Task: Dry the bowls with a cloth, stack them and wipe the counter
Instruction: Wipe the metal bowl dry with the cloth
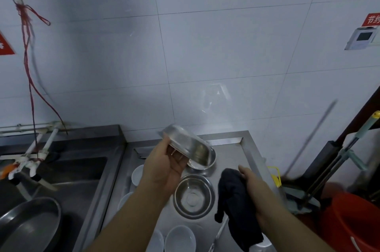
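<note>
My left hand [164,166] holds a steel bowl [186,143] tilted on its side above the steel counter [232,149]. Behind and under it another steel bowl [205,164] sits on the counter. A third steel bowl [194,196] stands upright between my hands. My right hand [254,187] grips a dark cloth [236,206] that hangs down over the counter's right side. White bowls lie on the counter: one [136,174] left of my left hand, one [123,200] by my left forearm, and two [180,238] near the bottom edge.
A sink [61,173] with taps [30,159] lies to the left, with a large steel pan [26,225] in the lower left. To the right of the counter stand mop handles [337,161] and a red bucket [353,216]. The tiled wall is behind.
</note>
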A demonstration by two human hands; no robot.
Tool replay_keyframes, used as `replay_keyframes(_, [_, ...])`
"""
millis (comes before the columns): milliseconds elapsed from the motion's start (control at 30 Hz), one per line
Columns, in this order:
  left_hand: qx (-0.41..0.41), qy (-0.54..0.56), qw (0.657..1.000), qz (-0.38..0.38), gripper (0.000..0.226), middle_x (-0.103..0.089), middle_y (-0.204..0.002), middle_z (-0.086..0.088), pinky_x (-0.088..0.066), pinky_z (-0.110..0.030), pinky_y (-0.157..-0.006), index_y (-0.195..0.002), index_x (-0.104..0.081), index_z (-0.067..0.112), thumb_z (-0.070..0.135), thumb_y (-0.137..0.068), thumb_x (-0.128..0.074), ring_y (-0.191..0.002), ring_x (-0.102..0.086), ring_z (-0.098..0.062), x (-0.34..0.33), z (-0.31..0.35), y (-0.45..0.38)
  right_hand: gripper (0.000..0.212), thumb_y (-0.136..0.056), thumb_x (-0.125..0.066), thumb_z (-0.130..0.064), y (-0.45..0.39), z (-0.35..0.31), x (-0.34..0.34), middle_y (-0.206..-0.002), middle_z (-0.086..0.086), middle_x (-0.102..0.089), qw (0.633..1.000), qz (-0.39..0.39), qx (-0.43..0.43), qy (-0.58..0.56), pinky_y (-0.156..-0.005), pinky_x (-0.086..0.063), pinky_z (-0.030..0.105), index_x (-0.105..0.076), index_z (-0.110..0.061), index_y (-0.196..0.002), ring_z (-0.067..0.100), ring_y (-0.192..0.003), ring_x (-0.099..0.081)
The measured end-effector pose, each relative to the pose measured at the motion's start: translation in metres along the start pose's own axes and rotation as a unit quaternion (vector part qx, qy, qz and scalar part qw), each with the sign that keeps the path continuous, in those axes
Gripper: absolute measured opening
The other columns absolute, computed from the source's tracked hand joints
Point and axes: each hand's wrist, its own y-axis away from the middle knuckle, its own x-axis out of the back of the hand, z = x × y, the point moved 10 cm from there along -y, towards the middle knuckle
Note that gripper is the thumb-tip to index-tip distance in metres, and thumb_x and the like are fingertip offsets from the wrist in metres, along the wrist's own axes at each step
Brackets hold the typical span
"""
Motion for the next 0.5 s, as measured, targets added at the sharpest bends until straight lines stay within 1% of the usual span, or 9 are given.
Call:
replay_keyframes(67, [-0.008, -0.048, 0.999, 0.003, 0.039, -0.077, -0.114, -0.02, -0.065, -0.048, -0.081, -0.128, -0.068, 0.003, 0.032, -0.103, -0.064, -0.104, -0.077, -0.036, 0.001, 0.005, 0.001, 0.028, -0.089, -0.068, -0.028, 0.004, -0.013, 0.005, -0.074, 0.017, -0.069, 0.999, 0.006, 0.032, -0.032, -0.056, -0.056, 0.031, -0.074, -0.006, -0.073, 0.03, -0.059, -0.069])
replay_keyframes(100, [-0.004, -0.07, 0.998, 0.0, 0.041, -0.077, -0.116, -0.021, -0.064, -0.053, -0.085, -0.131, -0.067, 0.005, 0.035, -0.103, -0.062, -0.107, -0.076, -0.039, 0.0, 0.004, 0.004, 0.027, -0.093, -0.067, -0.024, 0.006, -0.027, 0.006, -0.079, 0.014, -0.076, 0.997, 0.008, 0.073, -0.036, -0.056, -0.059, 0.032, -0.08, -0.011, -0.074, 0.028, -0.065, -0.075])
replay_keyframes(167, [0.004, -0.109, 0.994, -0.015, 0.045, -0.077, -0.117, -0.021, -0.064, -0.053, -0.085, -0.132, -0.065, 0.006, 0.04, -0.104, -0.06, -0.106, -0.076, -0.038, -0.007, -0.001, 0.01, 0.023, -0.102, -0.061, -0.023, 0.017, -0.064, -0.005, -0.097, 0.007, -0.082, 0.981, 0.0, 0.195, 0.012, -0.071, -0.062, 0.037, -0.083, -0.028, -0.096, 0.024, -0.089, -0.08])
replay_keyframes(233, [0.017, -0.143, 0.989, -0.028, 0.046, -0.077, -0.117, -0.022, -0.063, -0.05, -0.083, -0.132, -0.067, 0.006, 0.042, -0.106, -0.056, -0.107, -0.075, -0.038, -0.018, -0.011, 0.019, 0.017, -0.102, -0.062, -0.031, 0.038, -0.096, -0.028, -0.101, -0.004, -0.08, 0.939, -0.012, 0.327, 0.106, -0.08, -0.06, 0.031, -0.077, -0.037, -0.107, 0.016, -0.096, -0.077])
replay_keyframes(300, [0.039, -0.151, 0.987, -0.049, 0.045, -0.074, -0.121, -0.027, -0.059, -0.057, -0.096, -0.13, -0.069, 0.002, 0.037, -0.109, -0.05, -0.114, -0.071, -0.043, -0.033, -0.023, 0.03, 0.012, -0.096, -0.061, -0.043, 0.062, -0.113, -0.054, -0.09, -0.016, -0.072, 0.865, -0.022, 0.447, 0.228, -0.075, -0.053, 0.019, -0.07, -0.036, -0.099, 0.008, -0.085, -0.069])
replay_keyframes(333, [0.047, -0.145, 0.986, -0.06, 0.044, -0.071, -0.124, -0.03, -0.055, -0.058, -0.104, -0.129, -0.07, 0.0, 0.033, -0.109, -0.048, -0.119, -0.069, -0.044, -0.039, -0.028, 0.035, 0.01, -0.096, -0.058, -0.043, 0.073, -0.113, -0.069, -0.091, -0.019, -0.068, 0.81, -0.034, 0.499, 0.307, -0.077, -0.05, 0.019, -0.066, -0.037, -0.097, 0.005, -0.087, -0.065])
replay_keyframes(400, [0.051, -0.121, 0.987, -0.097, 0.042, -0.068, -0.129, -0.031, -0.05, -0.056, -0.11, -0.13, -0.069, -0.001, 0.028, -0.105, -0.049, -0.124, -0.066, -0.044, -0.051, -0.031, 0.043, 0.021, -0.101, -0.054, -0.031, 0.087, -0.097, -0.096, -0.12, -0.02, -0.067, 0.672, -0.07, 0.57, 0.468, -0.103, -0.045, 0.027, -0.067, -0.032, -0.117, 0.008, -0.121, -0.06])
replay_keyframes(433, [0.052, -0.113, 0.985, -0.119, 0.043, -0.068, -0.131, -0.03, -0.05, -0.054, -0.111, -0.131, -0.068, -0.001, 0.027, -0.103, -0.05, -0.125, -0.066, -0.042, -0.056, -0.031, 0.046, 0.034, -0.102, -0.053, -0.028, 0.088, -0.085, -0.101, -0.14, -0.015, -0.063, 0.611, -0.082, 0.586, 0.526, -0.118, -0.035, 0.033, -0.065, -0.025, -0.133, 0.014, -0.144, -0.047])
replay_keyframes(500, [0.059, -0.109, 0.983, -0.138, 0.043, -0.068, -0.132, -0.029, -0.05, -0.052, -0.112, -0.132, -0.068, 0.0, 0.027, -0.105, -0.049, -0.126, -0.065, -0.042, -0.059, -0.032, 0.051, 0.046, -0.104, -0.051, -0.029, 0.087, -0.076, -0.098, -0.158, -0.009, -0.052, 0.561, -0.073, 0.595, 0.571, -0.13, -0.018, 0.039, -0.057, -0.018, -0.148, 0.017, -0.16, -0.023])
